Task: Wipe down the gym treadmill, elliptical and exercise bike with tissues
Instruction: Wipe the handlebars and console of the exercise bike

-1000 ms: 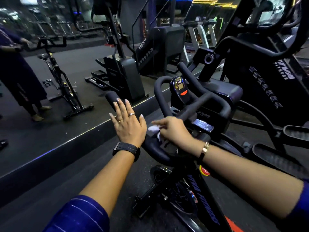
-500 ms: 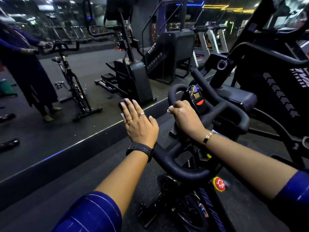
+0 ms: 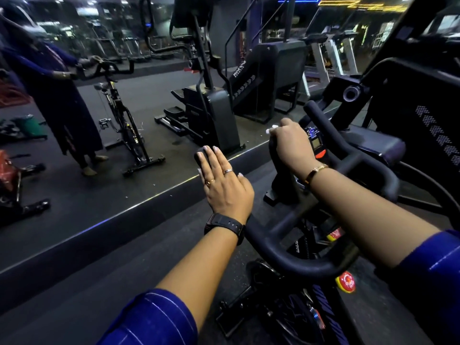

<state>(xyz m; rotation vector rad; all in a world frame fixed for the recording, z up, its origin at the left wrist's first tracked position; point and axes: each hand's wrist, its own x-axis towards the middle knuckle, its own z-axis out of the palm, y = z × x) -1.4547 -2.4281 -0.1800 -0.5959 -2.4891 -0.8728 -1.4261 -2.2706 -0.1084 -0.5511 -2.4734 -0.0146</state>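
Tissue wadded in right hand, curled round upright grip of exercise bike; left hand flat, fingers straight, on outer bar end. Steady with left; twist tissue fully round grip, over tip.

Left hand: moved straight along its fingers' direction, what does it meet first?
The left hand rests on the handlebar tip. Past that, it would likely meet the mirror next, though depth is unclear.

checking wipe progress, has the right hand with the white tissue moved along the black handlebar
Yes. The right hand with the white tissue went from below the small console screen up to beside it.
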